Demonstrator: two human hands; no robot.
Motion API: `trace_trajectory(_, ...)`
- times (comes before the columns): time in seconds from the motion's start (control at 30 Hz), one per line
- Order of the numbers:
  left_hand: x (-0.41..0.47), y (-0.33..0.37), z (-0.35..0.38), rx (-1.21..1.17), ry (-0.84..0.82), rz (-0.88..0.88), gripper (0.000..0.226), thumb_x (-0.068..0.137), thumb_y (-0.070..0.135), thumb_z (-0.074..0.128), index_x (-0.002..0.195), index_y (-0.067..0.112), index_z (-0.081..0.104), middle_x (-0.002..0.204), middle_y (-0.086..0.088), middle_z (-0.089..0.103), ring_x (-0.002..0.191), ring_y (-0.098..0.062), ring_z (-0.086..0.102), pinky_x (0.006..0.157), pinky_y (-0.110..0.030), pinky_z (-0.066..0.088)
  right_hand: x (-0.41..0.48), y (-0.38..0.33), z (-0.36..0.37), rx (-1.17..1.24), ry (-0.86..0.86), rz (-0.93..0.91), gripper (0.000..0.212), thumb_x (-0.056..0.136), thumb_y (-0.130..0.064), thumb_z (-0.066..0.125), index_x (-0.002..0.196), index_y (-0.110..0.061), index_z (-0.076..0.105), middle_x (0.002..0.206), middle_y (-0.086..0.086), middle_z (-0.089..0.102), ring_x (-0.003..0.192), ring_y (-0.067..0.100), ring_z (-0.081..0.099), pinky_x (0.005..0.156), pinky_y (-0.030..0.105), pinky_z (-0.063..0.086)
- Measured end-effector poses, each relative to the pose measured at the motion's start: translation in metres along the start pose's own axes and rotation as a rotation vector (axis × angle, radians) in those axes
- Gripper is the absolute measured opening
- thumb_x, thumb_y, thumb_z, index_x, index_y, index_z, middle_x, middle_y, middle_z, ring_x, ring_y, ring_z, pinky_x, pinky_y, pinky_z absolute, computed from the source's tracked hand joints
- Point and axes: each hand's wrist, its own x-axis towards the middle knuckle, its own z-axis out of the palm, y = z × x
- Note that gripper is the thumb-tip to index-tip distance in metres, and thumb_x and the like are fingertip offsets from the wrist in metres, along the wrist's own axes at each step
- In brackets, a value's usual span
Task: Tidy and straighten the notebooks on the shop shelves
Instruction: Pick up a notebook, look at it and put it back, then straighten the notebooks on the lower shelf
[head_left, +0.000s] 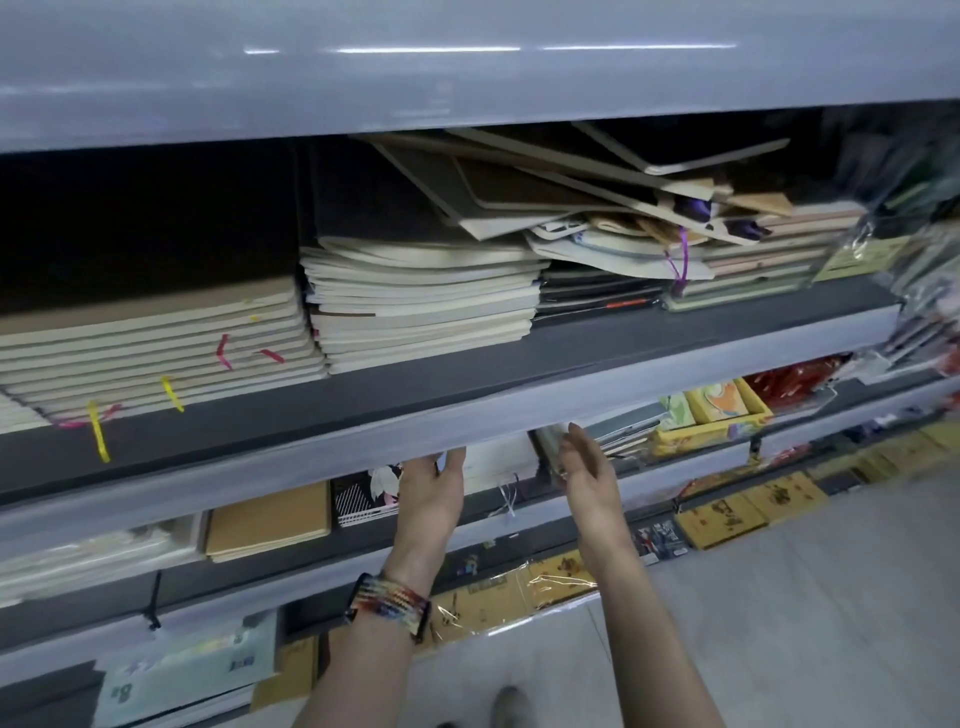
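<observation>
While the white stack (498, 462) is sitting on the shelf (270, 566), both hands are flanking it: left hand (431, 488) at its left edge, nearer; right hand (587, 467) just right of it. Fingers straight, gripping nothing.

Obscured by pale grey shelf front lip (363, 441): fingertips of left hand (431, 486) & rear sect. of white notebook stack (498, 462).

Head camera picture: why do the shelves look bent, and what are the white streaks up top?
Head view: the wide-angle lens bows the shelf edges; the streaks are reflected light on the glossy top shelf; the recess behind the notebooks is deep shadow; the far right is smeared.
</observation>
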Motion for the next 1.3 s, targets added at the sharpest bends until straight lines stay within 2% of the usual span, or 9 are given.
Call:
trace_trajectory(0.27,-0.020,0.004,0.006,0.014,-0.038,0.007,0.041,0.100,0.042,0.051,0.134,0.019,0.051,0.133,0.007,0.052,0.116,-0.012,0.047,0.101,-0.029,0.035,-0.018,-0.018,-0.022,0.060,0.068,-0.126,0.036,0.104,-0.032,0.051,0.140,-0.034,0.051,0.146,-0.010,0.049,0.135,0.015,0.046,0.116,0.043,0.037)
trace_trajectory(0.37,-0.027,0.010,0.014,0.000,-0.036,0.030,0.040,0.101,0.040,0.050,0.135,0.019,0.051,0.126,0.010,0.049,0.114,-0.010,0.045,0.103,-0.030,0.034,-0.023,-0.026,-0.033,0.073,0.073,-0.168,0.036,0.103,-0.031,0.052,0.139,-0.035,0.052,0.141,-0.012,0.050,0.134,0.014,0.047,0.116,0.043,0.037)
trace_trajectory(0.57,-0.047,0.022,0.034,-0.023,-0.012,0.099,0.033,0.101,0.040,0.050,0.129,0.023,0.054,0.130,0.009,0.054,0.120,-0.010,0.049,0.106,-0.030,0.036,-0.026,-0.039,-0.061,0.076,0.034,-0.217,0.038,0.102,-0.032,0.054,0.141,-0.034,0.051,0.143,-0.014,0.050,0.133,0.012,0.048,0.116,0.042,0.038)
trace_trajectory(0.67,-0.064,0.028,0.046,-0.037,-0.002,0.130,0.019,0.102,0.037,0.049,0.120,0.030,0.053,0.117,0.017,0.054,0.117,-0.006,0.048,0.099,-0.025,0.036,-0.030,-0.043,-0.080,0.066,-0.007,-0.238,0.036,0.102,-0.034,0.053,0.139,-0.037,0.052,0.135,-0.019,0.052,0.132,0.010,0.049,0.115,0.040,0.039)
trace_trajectory(0.73,-0.074,0.030,0.055,-0.043,0.006,0.147,0.022,0.102,0.036,0.048,0.123,0.029,0.055,0.111,0.021,0.050,0.115,-0.005,0.047,0.097,-0.024,0.035,-0.033,-0.046,-0.095,0.058,-0.030,-0.254,0.037,0.103,-0.036,0.052,0.140,-0.038,0.051,0.131,-0.021,0.053,0.132,0.010,0.049,0.115,0.038,0.038)
trace_trajectory(0.9,-0.099,0.031,0.071,-0.084,0.053,0.181,0.030,0.102,0.037,0.048,0.132,0.033,0.053,0.119,0.022,0.050,0.114,0.000,0.045,0.095,-0.022,0.034,-0.033,-0.051,-0.128,0.076,-0.058,-0.281,0.036,0.102,-0.034,0.054,0.138,-0.039,0.053,0.138,-0.018,0.055,0.130,0.007,0.051,0.114,0.040,0.040)
trace_trajectory(1.0,-0.111,0.033,0.076,-0.084,0.085,0.196,0.034,0.102,0.038,0.047,0.136,0.033,0.052,0.126,0.021,0.049,0.114,0.001,0.045,0.093,-0.020,0.035,-0.037,-0.051,-0.145,0.058,-0.085,-0.289,0.034,0.101,-0.043,0.053,0.135,-0.046,0.052,0.138,-0.021,0.053,0.130,0.010,0.052,0.113,0.040,0.040)
trace_trajectory(1.13,-0.124,0.035,0.078,-0.065,0.139,0.257,0.033,0.102,0.039,0.048,0.135,0.034,0.052,0.128,0.019,0.052,0.110,0.006,0.048,0.080,-0.009,0.036,-0.041,-0.052,-0.160,0.063,-0.119,-0.316,0.032,0.101,-0.046,0.052,0.133,-0.049,0.053,0.137,-0.023,0.054,0.131,0.009,0.051,0.113,0.040,0.040)
trace_trajectory(1.3,-0.141,0.044,0.077,-0.097,0.197,0.323,0.033,0.101,0.041,0.049,0.133,0.038,0.054,0.127,0.021,0.055,0.117,0.003,0.051,0.095,-0.024,0.042,-0.047,-0.060,-0.170,0.091,-0.147,-0.349,0.033,0.102,-0.041,0.052,0.135,-0.045,0.052,0.136,-0.023,0.054,0.130,0.007,0.051,0.114,0.041,0.041)
